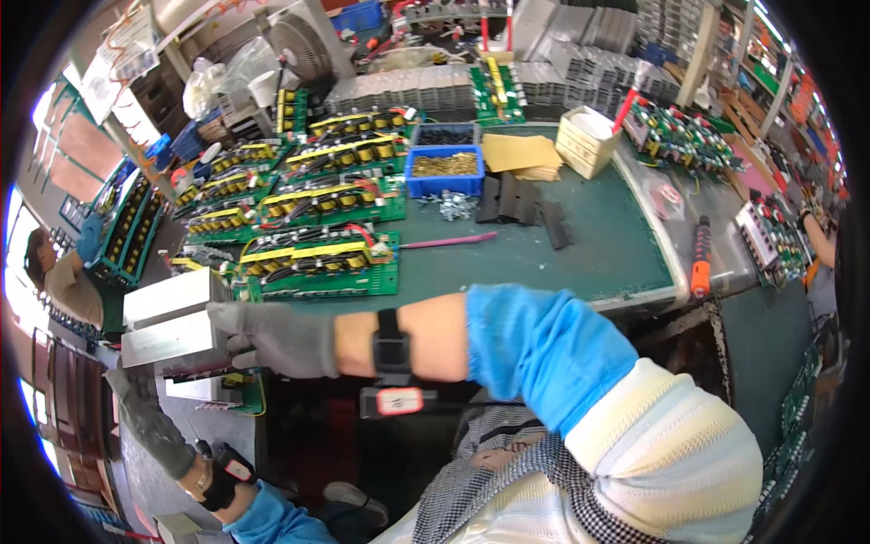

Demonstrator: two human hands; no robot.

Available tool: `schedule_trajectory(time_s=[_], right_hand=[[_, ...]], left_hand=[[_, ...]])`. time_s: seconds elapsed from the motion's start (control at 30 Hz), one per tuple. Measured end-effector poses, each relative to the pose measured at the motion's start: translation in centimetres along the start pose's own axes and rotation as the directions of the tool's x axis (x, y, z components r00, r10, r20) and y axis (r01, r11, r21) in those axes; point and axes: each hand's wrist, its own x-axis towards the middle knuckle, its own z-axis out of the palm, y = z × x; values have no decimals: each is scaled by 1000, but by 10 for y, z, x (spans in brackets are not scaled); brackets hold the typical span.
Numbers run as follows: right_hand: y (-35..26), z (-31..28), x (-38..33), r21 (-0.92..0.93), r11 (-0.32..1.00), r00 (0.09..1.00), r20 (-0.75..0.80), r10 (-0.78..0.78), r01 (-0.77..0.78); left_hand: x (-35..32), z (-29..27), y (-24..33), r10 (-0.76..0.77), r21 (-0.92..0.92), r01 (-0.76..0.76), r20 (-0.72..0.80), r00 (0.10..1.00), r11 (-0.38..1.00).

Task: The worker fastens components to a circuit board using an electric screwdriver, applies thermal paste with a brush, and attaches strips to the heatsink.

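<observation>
Two silver, flat-sided metal blocks lie side by side at the left end of the bench; the nearer metal block [170, 339] is at my hands. My right hand [276, 337], in a grey glove, reaches across from the right and has its fingers closed on the right end of that block. My left hand [149, 419], also grey-gloved, is below the block's left end, fingers stretched up to its lower corner. Just under the near block, a green circuit board [252, 395] with another silver piece shows partly. The farther metal block [177, 297] sits beyond, touched by neither hand.
Rows of green boards with yellow-topped parts [317, 258] stand on the green bench [535, 272]. A blue bin [444, 172] of brass-coloured pieces, black strips [517, 199] and an orange-handled screwdriver [700, 263] lie to the right. Another person [68, 281] works at far left.
</observation>
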Motion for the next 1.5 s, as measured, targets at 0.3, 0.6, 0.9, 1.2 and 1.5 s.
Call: schedule_trajectory(time_s=[0.3,0.6,0.9,1.2,1.5], right_hand=[[-132,-31,-266,-510,859,942,-263,-207,46],[-162,-53,-464,-440,898,679,-666,-311,-21],[-187,-119,-499,-365,930,516,-805,-293,-42],[-221,-166,-489,-377,926,534,-789,-305,-28],[-288,-106,-477,-824,319,640,-565,-522,-468]], left_hand=[[-177,208,38,109,-197,-21,449,887,980],[-278,329,58,-34,-164,431,908,417,887],[-285,391,19,-111,-27,439,952,285,898],[-232,417,-7,-124,20,574,982,141,819],[-156,477,-10,-137,141,-178,990,35,974]])
